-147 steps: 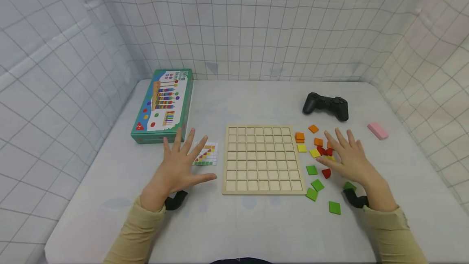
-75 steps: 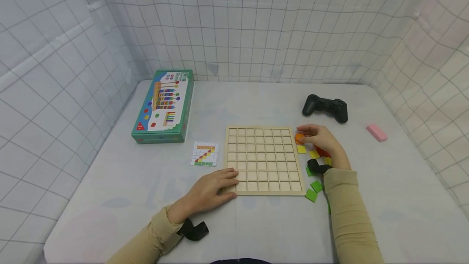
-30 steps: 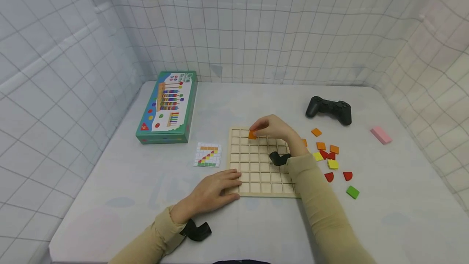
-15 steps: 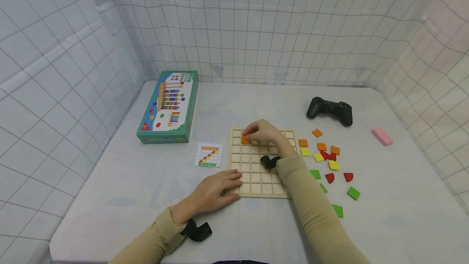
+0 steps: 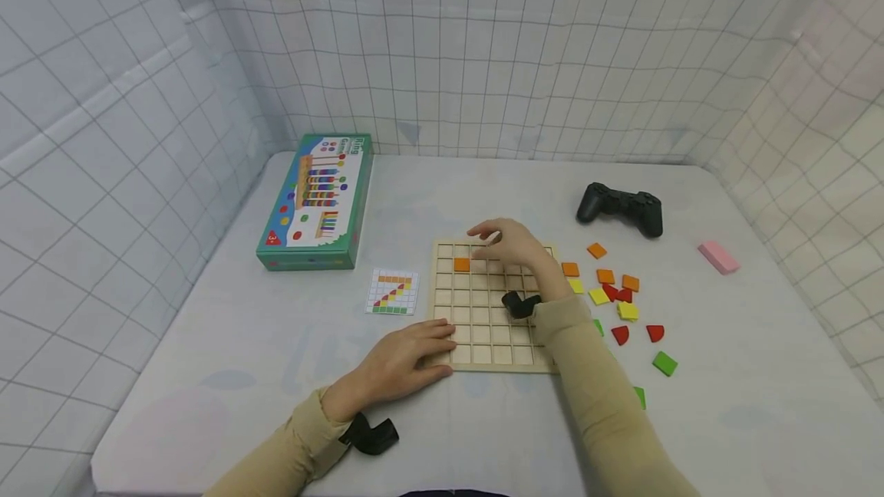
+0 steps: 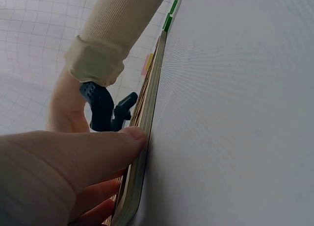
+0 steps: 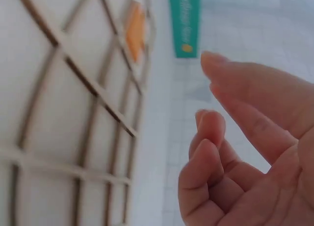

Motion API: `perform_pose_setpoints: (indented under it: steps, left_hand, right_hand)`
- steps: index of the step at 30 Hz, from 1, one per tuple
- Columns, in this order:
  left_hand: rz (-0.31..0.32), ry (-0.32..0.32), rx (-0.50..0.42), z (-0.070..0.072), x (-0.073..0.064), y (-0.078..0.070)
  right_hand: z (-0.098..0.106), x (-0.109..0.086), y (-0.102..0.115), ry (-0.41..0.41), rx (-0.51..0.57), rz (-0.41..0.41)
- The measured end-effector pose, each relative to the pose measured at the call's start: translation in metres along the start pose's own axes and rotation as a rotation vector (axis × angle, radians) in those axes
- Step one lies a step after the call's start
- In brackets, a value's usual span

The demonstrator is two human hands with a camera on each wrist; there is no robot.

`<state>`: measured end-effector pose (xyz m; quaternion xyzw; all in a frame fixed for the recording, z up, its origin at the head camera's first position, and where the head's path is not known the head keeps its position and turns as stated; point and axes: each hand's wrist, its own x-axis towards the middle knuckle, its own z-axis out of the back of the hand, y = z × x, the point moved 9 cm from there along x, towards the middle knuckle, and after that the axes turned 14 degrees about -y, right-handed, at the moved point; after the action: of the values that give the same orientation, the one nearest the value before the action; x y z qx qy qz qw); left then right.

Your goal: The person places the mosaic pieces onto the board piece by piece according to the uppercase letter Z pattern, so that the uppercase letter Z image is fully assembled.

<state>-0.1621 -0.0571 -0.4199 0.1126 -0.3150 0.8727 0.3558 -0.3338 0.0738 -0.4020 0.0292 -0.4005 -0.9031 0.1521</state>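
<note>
A wooden grid board (image 5: 481, 334) lies in the middle of the table. One orange square tile (image 5: 461, 264) sits in its second row from the back, second column from the left. My right hand (image 5: 514, 244) hovers over the board just right of that tile, thumb and fingertips apart with nothing between them. In the right wrist view the orange tile (image 7: 135, 32) shows blurred in its cell, clear of the fingers. My left hand (image 5: 390, 363) rests on the board's front left corner; in the left wrist view its thumb (image 6: 110, 150) lies against the board's edge.
Left of the board lies a pattern card (image 5: 392, 292), with a green game box (image 5: 314, 202) behind it. Loose orange, yellow, red and green pieces (image 5: 620, 336) are scattered to the right, partly behind my right arm. A black game controller (image 5: 619, 209) and pink block (image 5: 718, 257) lie farther off.
My right hand has carried an orange tile from the pile at the right to the board, set it into a cell, let go and drawn slightly right. My left hand has moved onto the board's corner.
</note>
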Motion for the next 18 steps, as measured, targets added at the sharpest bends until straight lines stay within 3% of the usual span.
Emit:
perform_pose_setpoints:
  steps: [9, 18]
  left_hand:
    - [-0.003, -0.006, 0.001, 0.000, 0.000, 0.000]
    - [0.002, -0.006, -0.003, 0.000, 0.000, 0.001]
  right_hand:
    - [0.065, -0.031, -0.020, -0.141, 0.247, -0.062]
    - [0.099, -0.052, -0.053, -0.238, 0.345, -0.161]
